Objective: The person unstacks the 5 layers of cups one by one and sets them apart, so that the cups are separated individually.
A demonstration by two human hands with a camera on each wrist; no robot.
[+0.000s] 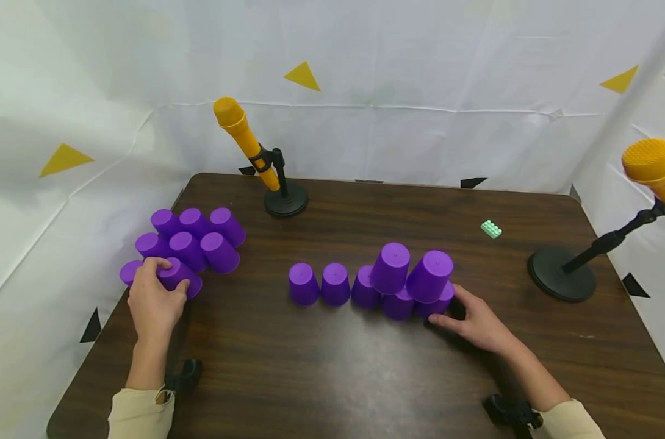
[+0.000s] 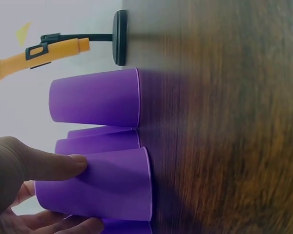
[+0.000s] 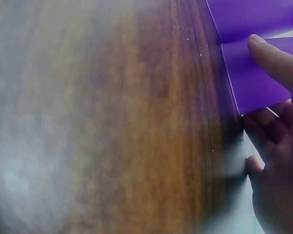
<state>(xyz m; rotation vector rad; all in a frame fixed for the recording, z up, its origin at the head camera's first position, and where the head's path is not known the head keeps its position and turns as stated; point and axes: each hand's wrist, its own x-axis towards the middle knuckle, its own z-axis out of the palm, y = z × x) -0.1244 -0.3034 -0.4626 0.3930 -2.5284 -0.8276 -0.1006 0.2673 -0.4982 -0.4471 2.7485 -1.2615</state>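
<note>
My left hand (image 1: 155, 299) grips an upside-down purple cup (image 1: 181, 275) at the front of a cluster of several like cups on the left. In the left wrist view, the thumb lies along one side of that cup (image 2: 107, 190) and the fingers curl round the other; its rim is close to the table. Near the centre, several upside-down purple cups stand in a row, with two more cups (image 1: 391, 268) resting on those at its right end. My right hand (image 1: 478, 323) holds the rightmost bottom cup (image 3: 254, 80) between thumb and fingers.
A yellow microphone (image 1: 244, 137) on a black stand is at the back left of the brown table (image 1: 310, 378). Another microphone (image 1: 653, 164) leans over the right side on its stand. A small mint-green studded brick (image 1: 491, 229) lies at the back right.
</note>
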